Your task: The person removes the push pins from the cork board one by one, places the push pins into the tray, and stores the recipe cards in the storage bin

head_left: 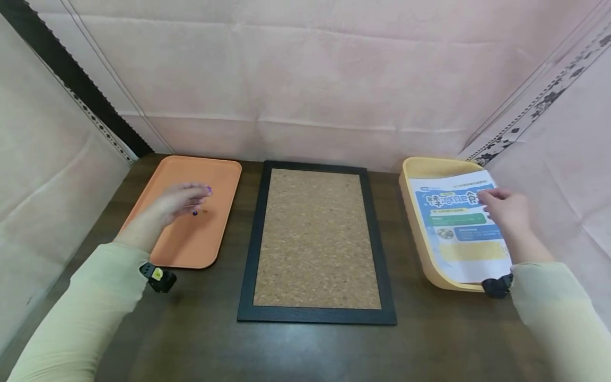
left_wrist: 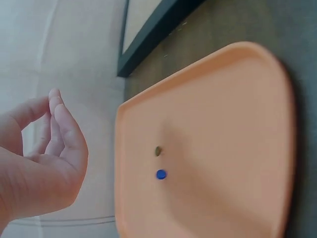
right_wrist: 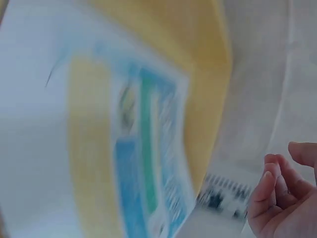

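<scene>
My left hand (head_left: 179, 202) is above the orange tray (head_left: 219, 223), thumb and fingertips pinched together on a small purple thumbtack (head_left: 209, 189). In the left wrist view the thumbtack is hidden behind the fingers. Below the hand, a blue thumbtack (left_wrist: 161, 174) and an olive-gold thumbtack (left_wrist: 158, 150) lie on the tray. My right hand (head_left: 508, 209) hovers by the right edge of a printed blue, green and yellow sheet (head_left: 458, 260) in the yellow basket (head_left: 420, 167). Its fingers are loosely bent, the thumb apart from them, with nothing between in the right wrist view.
A cork board (head_left: 317, 239) in a black frame lies flat on the dark wooden table (head_left: 305, 353), between tray and basket. Pale cloth walls (head_left: 305, 74) rise behind the table and on both sides.
</scene>
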`<state>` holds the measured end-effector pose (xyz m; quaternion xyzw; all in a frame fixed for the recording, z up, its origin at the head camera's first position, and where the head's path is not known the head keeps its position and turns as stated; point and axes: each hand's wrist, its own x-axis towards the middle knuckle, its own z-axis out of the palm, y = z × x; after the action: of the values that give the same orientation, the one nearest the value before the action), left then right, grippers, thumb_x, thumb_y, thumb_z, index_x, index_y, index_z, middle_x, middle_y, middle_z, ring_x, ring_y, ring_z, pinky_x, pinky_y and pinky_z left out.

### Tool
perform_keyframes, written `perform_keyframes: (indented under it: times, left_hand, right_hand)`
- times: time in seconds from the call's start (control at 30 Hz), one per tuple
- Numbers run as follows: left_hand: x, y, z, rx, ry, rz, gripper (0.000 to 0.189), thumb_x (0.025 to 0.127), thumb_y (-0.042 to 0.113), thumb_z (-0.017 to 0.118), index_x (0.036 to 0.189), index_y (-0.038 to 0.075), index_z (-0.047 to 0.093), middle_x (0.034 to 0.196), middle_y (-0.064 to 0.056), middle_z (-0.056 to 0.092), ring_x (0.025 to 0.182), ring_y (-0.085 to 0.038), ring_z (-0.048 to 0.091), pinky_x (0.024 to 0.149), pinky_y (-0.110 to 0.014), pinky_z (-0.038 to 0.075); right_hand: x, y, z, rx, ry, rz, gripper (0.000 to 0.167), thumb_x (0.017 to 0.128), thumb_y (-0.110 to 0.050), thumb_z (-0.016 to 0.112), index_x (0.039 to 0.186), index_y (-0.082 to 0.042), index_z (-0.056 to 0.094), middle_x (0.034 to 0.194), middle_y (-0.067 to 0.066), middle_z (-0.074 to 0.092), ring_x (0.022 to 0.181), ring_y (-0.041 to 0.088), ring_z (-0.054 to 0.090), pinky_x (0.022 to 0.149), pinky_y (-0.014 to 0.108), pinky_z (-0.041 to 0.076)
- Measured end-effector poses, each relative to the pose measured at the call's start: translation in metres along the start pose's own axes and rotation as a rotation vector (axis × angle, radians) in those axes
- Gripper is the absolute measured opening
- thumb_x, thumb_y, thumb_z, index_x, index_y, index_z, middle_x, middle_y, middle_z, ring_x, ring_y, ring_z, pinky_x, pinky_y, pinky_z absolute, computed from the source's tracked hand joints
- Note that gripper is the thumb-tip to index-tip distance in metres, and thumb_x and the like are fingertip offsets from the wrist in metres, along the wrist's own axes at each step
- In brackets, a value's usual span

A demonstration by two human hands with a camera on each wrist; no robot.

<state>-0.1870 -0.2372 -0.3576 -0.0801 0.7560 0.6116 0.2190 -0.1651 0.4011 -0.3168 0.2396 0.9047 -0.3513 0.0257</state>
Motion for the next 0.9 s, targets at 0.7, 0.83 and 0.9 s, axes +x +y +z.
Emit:
perform_keyframes:
  times: [0.7, 0.83, 0.9]
  left_hand:
    - [-0.007, -0.042, 0.003, 0.382, 0.119, 0.013, 0.040, 0.096, 0.025, 0.051, 0.121, -0.005, 0.055, 0.118, -0.014, 0.062, 0.082, -0.006, 0.055, 0.073, -0.020, 0.049]
    - [-0.004, -0.053, 0.005, 0.415, 0.122, -0.024, 0.036, 0.096, 0.025, 0.052, 0.117, -0.004, 0.058, 0.109, -0.013, 0.063, 0.085, -0.012, 0.054, 0.072, -0.021, 0.047]
    - [-0.003, -0.058, 0.006, 0.443, 0.127, -0.032, 0.035, 0.095, 0.024, 0.054, 0.115, -0.003, 0.059, 0.101, -0.009, 0.062, 0.086, -0.016, 0.053, 0.070, -0.021, 0.046]
  right_hand:
    - [-0.059, -0.072, 0.092, 0.089, -0.275, -0.255, 0.060, 0.092, -0.051, 0.048, 0.127, -0.003, 0.052, 0.120, 0.017, 0.054, 0.104, 0.028, 0.052, 0.087, 0.031, 0.045]
    - [-0.064, -0.073, 0.104, 0.092, -0.319, -0.262, 0.054, 0.094, -0.046, 0.049, 0.126, -0.003, 0.053, 0.121, 0.019, 0.055, 0.099, 0.027, 0.055, 0.084, 0.026, 0.046]
    - [-0.065, -0.072, 0.109, 0.082, -0.326, -0.276, 0.050, 0.095, -0.042, 0.049, 0.124, -0.002, 0.055, 0.118, 0.019, 0.058, 0.097, 0.026, 0.056, 0.079, 0.023, 0.047]
